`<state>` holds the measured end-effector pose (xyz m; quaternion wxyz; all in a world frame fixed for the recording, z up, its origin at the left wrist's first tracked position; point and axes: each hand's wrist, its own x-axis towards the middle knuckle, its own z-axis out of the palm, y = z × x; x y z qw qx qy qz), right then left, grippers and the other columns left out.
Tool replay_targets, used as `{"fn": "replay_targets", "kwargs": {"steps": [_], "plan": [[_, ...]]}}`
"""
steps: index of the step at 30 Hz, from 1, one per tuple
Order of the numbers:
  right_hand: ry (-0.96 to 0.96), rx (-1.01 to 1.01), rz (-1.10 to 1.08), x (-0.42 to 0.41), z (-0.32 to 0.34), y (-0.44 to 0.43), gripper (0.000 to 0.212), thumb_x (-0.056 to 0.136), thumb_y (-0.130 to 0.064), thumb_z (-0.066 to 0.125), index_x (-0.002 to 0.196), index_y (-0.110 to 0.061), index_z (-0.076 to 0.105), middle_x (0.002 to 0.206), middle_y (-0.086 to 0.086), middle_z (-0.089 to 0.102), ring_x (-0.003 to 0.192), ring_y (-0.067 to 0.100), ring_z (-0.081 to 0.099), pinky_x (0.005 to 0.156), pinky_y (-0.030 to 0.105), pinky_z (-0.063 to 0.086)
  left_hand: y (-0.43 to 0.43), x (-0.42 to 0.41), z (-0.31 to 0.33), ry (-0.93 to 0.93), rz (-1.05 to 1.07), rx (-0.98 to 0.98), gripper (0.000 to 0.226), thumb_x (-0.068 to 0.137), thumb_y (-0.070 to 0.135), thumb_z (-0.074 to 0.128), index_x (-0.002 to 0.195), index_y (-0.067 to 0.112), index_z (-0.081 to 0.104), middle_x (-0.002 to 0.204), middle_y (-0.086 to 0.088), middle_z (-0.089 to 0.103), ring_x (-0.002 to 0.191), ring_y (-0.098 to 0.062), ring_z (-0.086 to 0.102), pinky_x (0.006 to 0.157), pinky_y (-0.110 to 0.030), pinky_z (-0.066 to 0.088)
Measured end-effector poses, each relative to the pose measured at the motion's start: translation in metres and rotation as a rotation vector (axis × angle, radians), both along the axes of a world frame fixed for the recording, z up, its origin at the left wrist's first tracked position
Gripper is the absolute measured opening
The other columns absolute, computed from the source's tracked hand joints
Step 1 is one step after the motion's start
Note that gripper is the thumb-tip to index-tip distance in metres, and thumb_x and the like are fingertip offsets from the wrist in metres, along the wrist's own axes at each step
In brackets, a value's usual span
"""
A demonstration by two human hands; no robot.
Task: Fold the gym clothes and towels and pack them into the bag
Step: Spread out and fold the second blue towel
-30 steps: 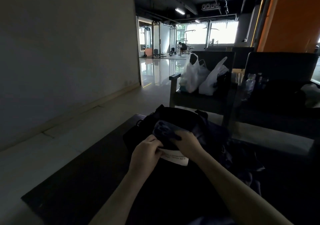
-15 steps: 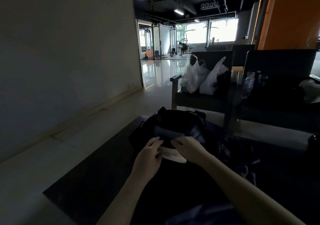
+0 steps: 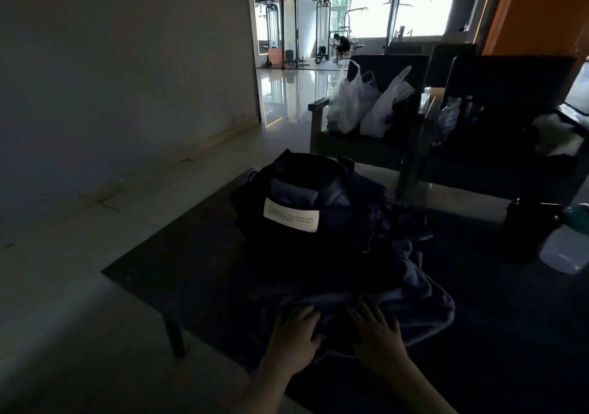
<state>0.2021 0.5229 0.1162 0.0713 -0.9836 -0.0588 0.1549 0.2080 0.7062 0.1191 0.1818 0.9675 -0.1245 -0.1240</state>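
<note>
The left hand (image 3: 294, 338) and right hand (image 3: 376, 334) are both resting on a dark blue towel (image 3: 414, 305) that is lying rumpled at the near edge of the dark tabletop (image 3: 178, 260). The left grip is narrow, with fingers curling into a fold of the towel. The right grip is wide, with fingers spreading flat on it. The towel is trailing up the right side towards the black bag (image 3: 287, 247), which is sitting mid-tabletop with its mouth gaping and a folded blue cloth (image 3: 293, 192) showing inside, above a white label (image 3: 291, 214). A strip of tabletop is showing between the bag and the left corner, with pale floor (image 3: 79, 318) beyond. A dark bottle (image 3: 522, 232) is standing well apart on the right.
</note>
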Motion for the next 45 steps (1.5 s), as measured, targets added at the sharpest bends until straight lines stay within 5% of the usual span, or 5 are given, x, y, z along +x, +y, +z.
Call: {"fn": "replay_targets", "kwargs": {"steps": [4,26,36,41,45], "plan": [[-0.02,0.037,-0.067,-0.007,0.001,-0.007,0.067,0.093,-0.062,0.027,0.151,-0.035,0.007,0.159,-0.008,-0.009,0.147,0.018,-0.006,0.115,0.051,0.006,-0.012,0.0,-0.007,-0.02,-0.053,0.082,0.054,0.099,0.035,0.039,0.15,0.022,0.024,0.159,0.007,0.014,0.145,-0.014,0.012,0.118,-0.039,0.01],[-0.046,0.014,-0.31,-0.096,0.009,-0.093,0.068,0.093,-0.059,0.031,0.151,-0.03,0.009,0.16,-0.004,-0.003,0.146,0.022,-0.001,0.111,0.053,0.016,-0.08,-0.036,0.025,-0.205,0.022,0.29,0.025,0.093,0.023,0.048,0.116,0.019,0.057,0.126,-0.001,0.057,0.12,-0.022,0.049,0.093,-0.034,0.036],[-0.017,-0.107,-0.498,-0.129,0.024,-0.117,0.06,0.093,-0.054,0.037,0.142,-0.021,0.033,0.152,0.01,0.026,0.136,0.032,0.026,0.104,0.05,0.027,-0.101,-0.048,0.048,-0.212,0.04,-0.008,0.008,0.09,0.017,0.051,0.09,0.022,0.057,0.101,0.001,0.062,0.095,-0.019,0.059,0.078,-0.034,0.048],[-0.263,0.278,-0.313,-0.122,0.047,-0.107,0.041,0.092,-0.037,0.046,0.133,-0.03,0.044,0.139,-0.006,0.045,0.132,0.016,0.036,0.108,0.044,0.022,-0.128,-0.054,0.075,-0.187,-0.135,-0.234,0.007,0.084,0.016,0.062,0.081,0.022,0.061,0.091,0.007,0.061,0.088,-0.014,0.059,0.08,-0.035,0.05],[-0.193,0.646,-0.297,-0.111,0.067,-0.104,0.017,0.092,-0.017,0.053,0.104,-0.021,0.065,0.086,-0.006,0.064,0.086,0.012,0.059,0.068,0.02,0.038,-0.14,-0.057,0.091,-0.243,-0.187,-0.277,0.008,0.083,0.017,0.066,0.079,0.023,0.062,0.086,0.012,0.058,0.084,-0.008,0.058,0.079,-0.032,0.05]]}}
